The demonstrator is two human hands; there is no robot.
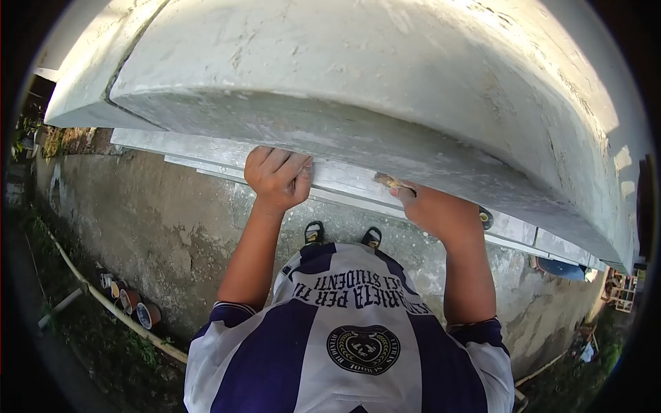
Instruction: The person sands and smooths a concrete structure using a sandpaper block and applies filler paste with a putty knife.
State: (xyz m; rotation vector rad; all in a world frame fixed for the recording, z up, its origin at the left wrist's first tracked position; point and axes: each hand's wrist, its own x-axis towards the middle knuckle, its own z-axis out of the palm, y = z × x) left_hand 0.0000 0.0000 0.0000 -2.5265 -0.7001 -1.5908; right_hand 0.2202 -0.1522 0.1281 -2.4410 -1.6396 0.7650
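Under the lower edge of a large pale concrete ledge (310,62), my left hand (278,175) has its fingers curled against a whitish lower surface (344,175); whether something is inside them is hidden. To the right, my right hand (437,210) is closed around a small brush (387,180), whose pale, worn tip points left over the same whitish surface. Most of the brush's handle is hidden by the hand. A dark joint line (124,65) runs through the ledge at the left.
Below are a stained concrete floor (151,213) and my sandalled feet. Several pots (148,314) stand at the lower left beside a long pole (103,297). A round dark object (486,219) sits just right of my right wrist. A blue item (561,268) lies farther right.
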